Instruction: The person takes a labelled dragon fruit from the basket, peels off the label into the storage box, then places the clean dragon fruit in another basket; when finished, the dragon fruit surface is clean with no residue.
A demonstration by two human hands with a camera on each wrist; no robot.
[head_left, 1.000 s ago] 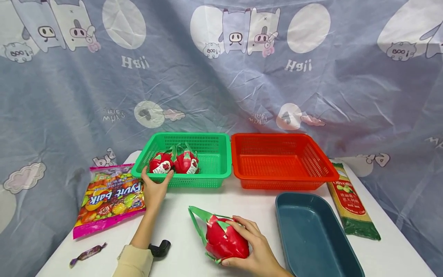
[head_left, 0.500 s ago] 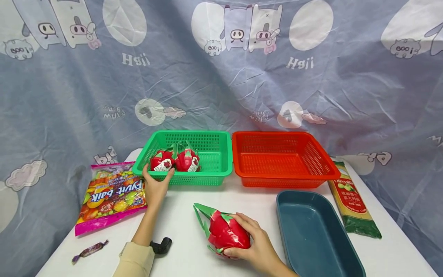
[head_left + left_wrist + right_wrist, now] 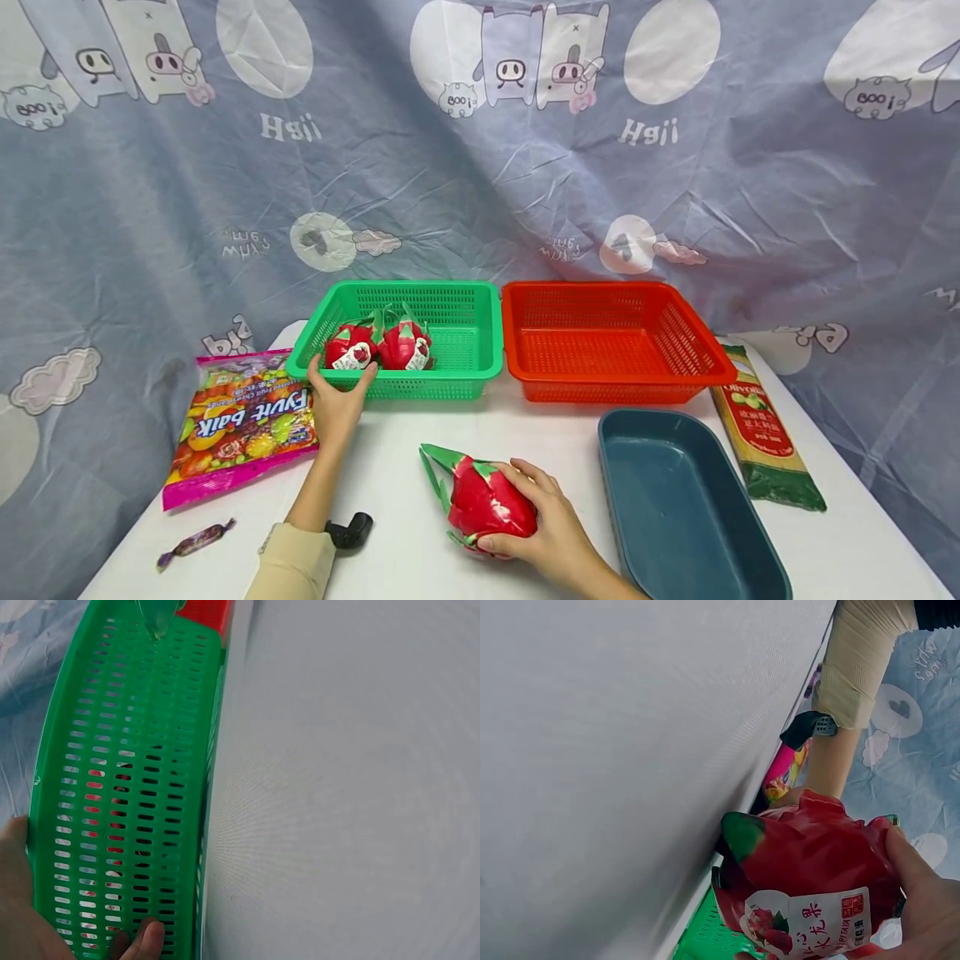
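In the head view, my right hand [image 3: 546,529] grips a red dragon fruit [image 3: 491,504] with green leaf tips over the white table. The right wrist view shows a white label on that fruit [image 3: 810,862], with the thumb on one side. My left hand [image 3: 337,408] holds the near left rim of the green basket [image 3: 427,385]. Two more labelled dragon fruits [image 3: 405,346] sit side by side in the basket's left part. In the left wrist view, fingers [image 3: 152,939] lie against the perforated wall of the basket [image 3: 127,787].
A red basket [image 3: 615,387] adjoins the green one on the right. Nearer stands a blue-grey tray [image 3: 678,500], with a green and yellow packet [image 3: 765,437] beyond it. At left lie a candy bag [image 3: 240,421] and a small wrapped candy [image 3: 197,543].
The right hand and its dragon fruit have shifted slightly to the right since a second ago, and the fruit has tilted a little. The left hand has stayed at the green basket's rim.
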